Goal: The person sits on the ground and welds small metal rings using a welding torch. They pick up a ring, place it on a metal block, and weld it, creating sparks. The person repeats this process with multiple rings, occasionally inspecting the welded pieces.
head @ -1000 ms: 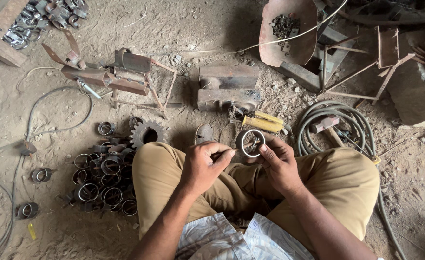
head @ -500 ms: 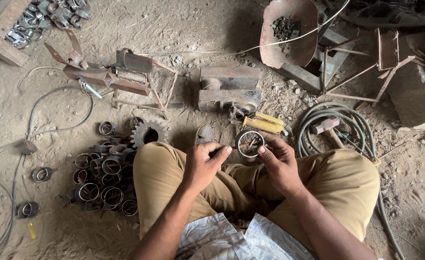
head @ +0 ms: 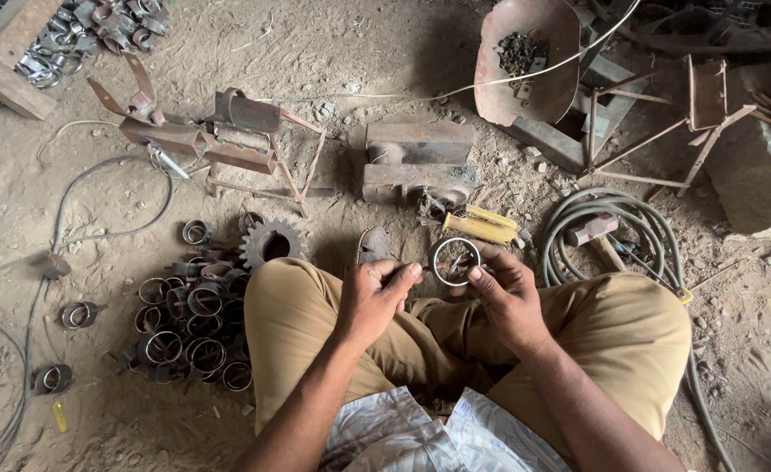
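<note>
Little has shifted since a second ago: both hands stay mid-frame over the crossed legs. Nearest, the left hand (head: pixel 375 297) is loosely curled, fingers grasping nothing that I can see. The right hand (head: pixel 508 293) pinches the metal ring (head: pixel 453 260) by its rim, wrist bent inward. It looks stiff, light, hard-edged; the rim is the surest hold. Farther, at lower left, lies a pile of rings (head: pixel 189 328).

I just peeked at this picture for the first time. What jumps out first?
In the middle, the person's right hand holds up a shiny metal ring, with the left hand close beside it. To the left, on the dirt floor, lies a heap of similar rings beside a toothed gear wheel. At the top sits a rusty bowl-shaped pan with small scraps inside.
</note>
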